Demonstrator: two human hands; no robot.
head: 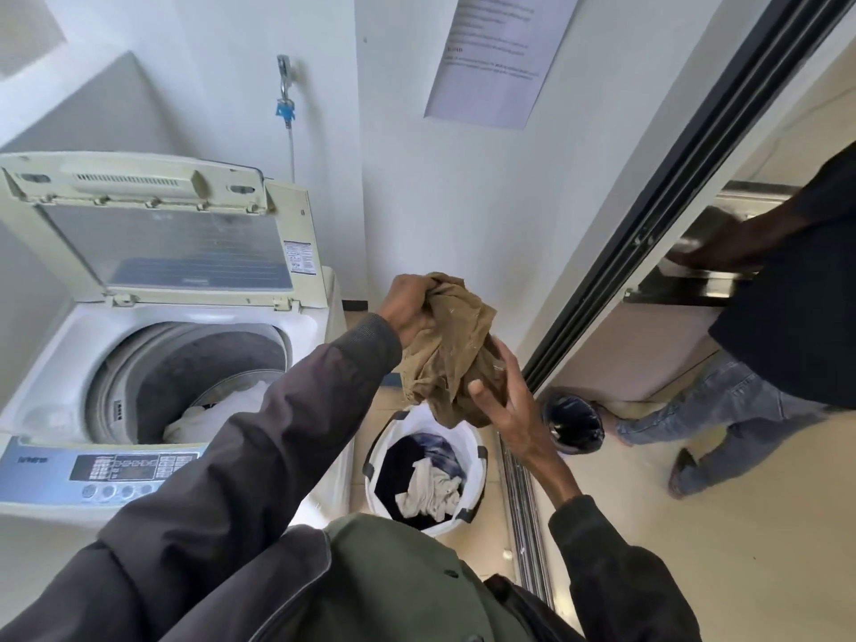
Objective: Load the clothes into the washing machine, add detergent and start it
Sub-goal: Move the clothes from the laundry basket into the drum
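Left hand [407, 308] grasps a bunched tan garment [447, 349] above the basket [376, 444] at six o'clock; right hand [502, 398], fingers spread, steadies it; best dropped loosely into the washer [69, 345] at nine o'clock.

No legible text on notice [495, 53], washer panel [99, 470].

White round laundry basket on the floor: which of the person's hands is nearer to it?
Right. The right hand touches the crumpled tan cloth low down, just above the white laundry basket; the left hand grips its top, higher up.
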